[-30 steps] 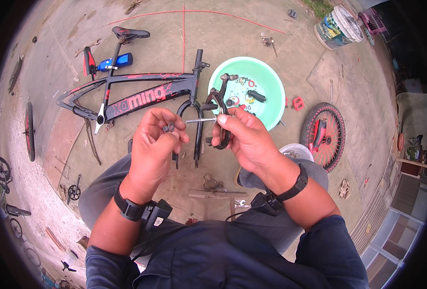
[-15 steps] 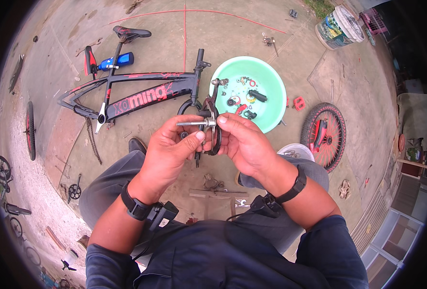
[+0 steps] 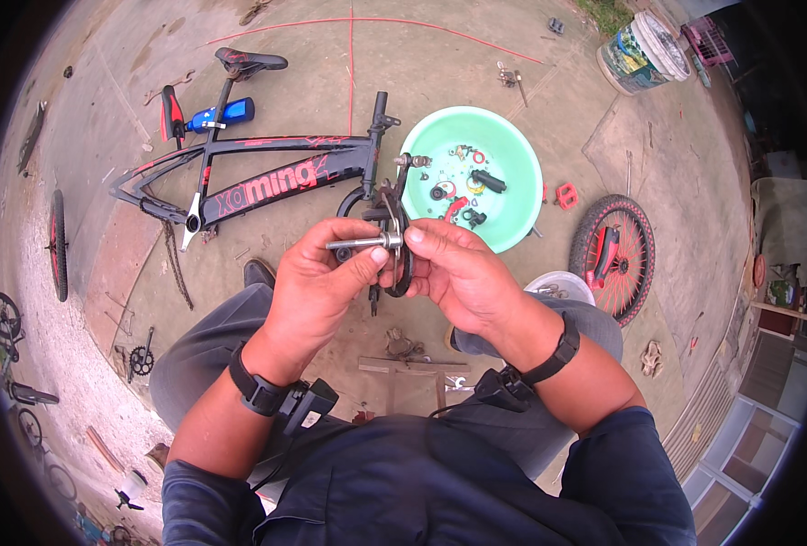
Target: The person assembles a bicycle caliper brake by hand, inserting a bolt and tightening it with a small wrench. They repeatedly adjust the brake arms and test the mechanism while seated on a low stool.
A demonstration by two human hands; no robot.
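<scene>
Between my hands is a black bicycle caliper brake [image 3: 406,273], held above the ground in front of my lap. Its silver mounting bolt [image 3: 353,244] sticks out to the left, with a nut near the brake arms. My left hand [image 3: 326,273] is closed on the brake, thumb just below the bolt. Thumb and fingers of my right hand [image 3: 463,268] pinch its right side by the nut. The fingertips behind the brake are partly hidden. Just beyond, a black bicycle frame [image 3: 285,146] with pink lettering lies on the ground.
A mint-green basin [image 3: 522,223] of small bike parts stands ahead, right of the frame. A wheel [image 3: 635,218] with red spokes lies at right beside a white tub [image 3: 578,280]. The crankset [image 3: 141,361] is at left; a bucket [image 3: 622,68] stands far right.
The brake has turned slightly in my hands, and its bolt has shifted a little left and down, now showing more of the nut end. Both hands keep their grip.
</scene>
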